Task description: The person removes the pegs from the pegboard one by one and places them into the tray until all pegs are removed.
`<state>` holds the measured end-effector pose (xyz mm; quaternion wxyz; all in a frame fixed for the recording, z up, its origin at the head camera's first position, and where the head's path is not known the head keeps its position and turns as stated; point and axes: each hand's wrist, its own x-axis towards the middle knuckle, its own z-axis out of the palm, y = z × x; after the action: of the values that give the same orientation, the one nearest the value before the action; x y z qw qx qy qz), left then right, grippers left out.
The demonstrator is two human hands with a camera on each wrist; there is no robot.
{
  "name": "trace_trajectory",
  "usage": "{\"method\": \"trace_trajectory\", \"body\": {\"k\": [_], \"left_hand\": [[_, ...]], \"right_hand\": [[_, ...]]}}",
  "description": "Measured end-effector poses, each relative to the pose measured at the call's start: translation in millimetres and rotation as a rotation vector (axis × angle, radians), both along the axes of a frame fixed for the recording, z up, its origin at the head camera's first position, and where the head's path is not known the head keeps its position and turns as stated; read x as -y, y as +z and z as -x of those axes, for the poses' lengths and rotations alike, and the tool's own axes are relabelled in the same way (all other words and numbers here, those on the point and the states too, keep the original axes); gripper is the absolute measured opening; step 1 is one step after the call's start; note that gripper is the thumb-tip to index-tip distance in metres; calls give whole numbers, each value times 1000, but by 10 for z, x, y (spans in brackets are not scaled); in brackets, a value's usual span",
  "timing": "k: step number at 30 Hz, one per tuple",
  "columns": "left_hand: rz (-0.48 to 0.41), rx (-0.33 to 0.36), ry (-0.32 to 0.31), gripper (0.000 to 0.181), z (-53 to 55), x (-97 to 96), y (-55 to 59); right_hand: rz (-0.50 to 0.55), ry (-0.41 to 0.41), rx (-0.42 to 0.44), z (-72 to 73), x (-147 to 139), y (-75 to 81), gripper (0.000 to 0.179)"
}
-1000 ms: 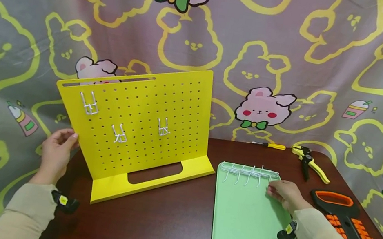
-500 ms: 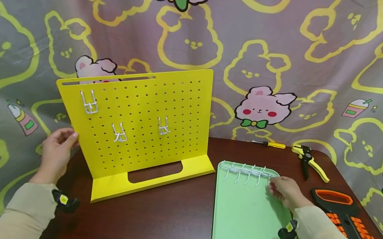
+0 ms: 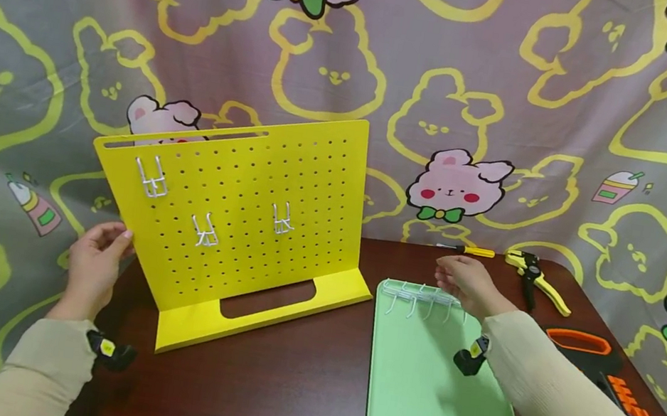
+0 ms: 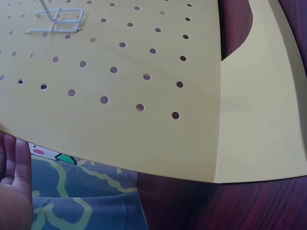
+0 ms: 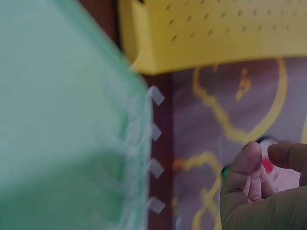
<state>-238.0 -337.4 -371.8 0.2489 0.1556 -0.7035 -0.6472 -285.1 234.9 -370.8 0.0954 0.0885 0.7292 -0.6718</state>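
Note:
A yellow pegboard (image 3: 245, 246) stands upright on its flat foot. Its left edge is pinched by my left hand (image 3: 94, 266), thumb at the front and the other fingers partly behind. White wire hooks are fixed on the board: one at the upper left (image 3: 152, 178), one lower (image 3: 205, 230), one right of the middle (image 3: 282, 219). My right hand (image 3: 466, 283) is raised over the far edge of the green tray (image 3: 447, 398), fingers loosely bent. In the right wrist view a gap shows between thumb and forefinger, with nothing visible in it. Several white hooks (image 3: 417, 296) lie along that edge.
Behind the tray lie a yellow-handled screwdriver (image 3: 478, 252) and yellow-and-black wire strippers (image 3: 532, 275). A black rack with orange parts (image 3: 634, 404) sits at the right, partly under the right forearm. A patterned curtain (image 3: 415, 4) hangs close behind the table.
My right hand has left the right end of the hooks and moved up and left above the tray's far edge. The hooks on the tray have shifted slightly. The left hand stays at the pegboard.

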Motion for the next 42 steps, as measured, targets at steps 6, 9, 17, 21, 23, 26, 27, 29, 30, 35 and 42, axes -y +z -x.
{"method": "trace_trajectory", "body": {"k": [6, 9, 17, 21, 23, 26, 27, 29, 30, 35, 42], "left_hand": [[-36, -12, -3, 6, -13, 28, -13], [-46, -24, -11, 4, -15, 35, -18], [-15, -28, -12, 3, -16, 29, -12], [7, -3, -10, 2, -16, 25, -17], [42, 16, -9, 2, -12, 30, -23], [52, 25, -10, 2, 4, 47, -36], [61, 27, -9, 2, 8, 52, -40], [64, 27, -9, 2, 12, 58, -40], [66, 27, -10, 3, 10, 57, -37], [103, 39, -2, 8, -9, 35, -13], [90, 5, 4, 6, -10, 10, 2]], "right_hand": [[33, 93, -24, 130, 460, 312, 38], [27, 134, -43, 183, 680, 447, 40], [53, 179, -50, 244, 1216, 711, 40], [83, 211, -59, 236, 1415, 802, 40], [100, 228, -59, 235, 1500, 842, 40], [109, 251, -62, 242, 1617, 889, 41], [110, 260, -66, 241, 1654, 904, 41], [122, 280, -73, 240, 1730, 931, 41], [127, 291, -76, 239, 1768, 944, 41], [160, 349, -86, 214, 1993, 1035, 38], [223, 444, -92, 139, 2379, 1180, 37]]}}
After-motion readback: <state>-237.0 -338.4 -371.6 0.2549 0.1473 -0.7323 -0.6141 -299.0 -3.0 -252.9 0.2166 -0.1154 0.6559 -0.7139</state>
